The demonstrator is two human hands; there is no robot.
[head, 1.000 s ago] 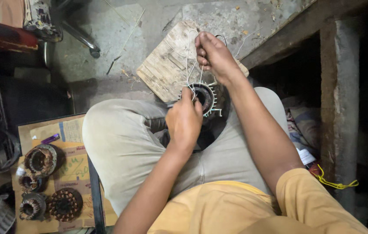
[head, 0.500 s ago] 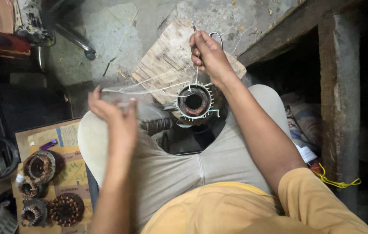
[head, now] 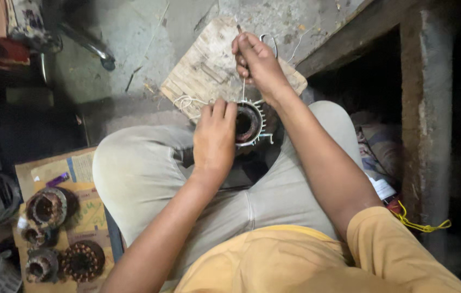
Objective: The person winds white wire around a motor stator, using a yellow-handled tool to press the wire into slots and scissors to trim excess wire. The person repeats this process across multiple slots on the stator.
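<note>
Stator (head: pixel 249 123) under left hand (head: pixel 214 138), right hand (head: pixel 257 62) above

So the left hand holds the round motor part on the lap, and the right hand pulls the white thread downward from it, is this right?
Not quite. The head view shows the left hand on the round motor part at the lap, but the right hand pulls the white thread upward from it, not downward.

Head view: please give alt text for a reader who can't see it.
Seated person's left hand grips a ring-shaped motor stator on the lap while the right hand pulls a white string up from it. A wooden board lies ahead on the floor; more wound stators sit on cardboard at left.
</note>
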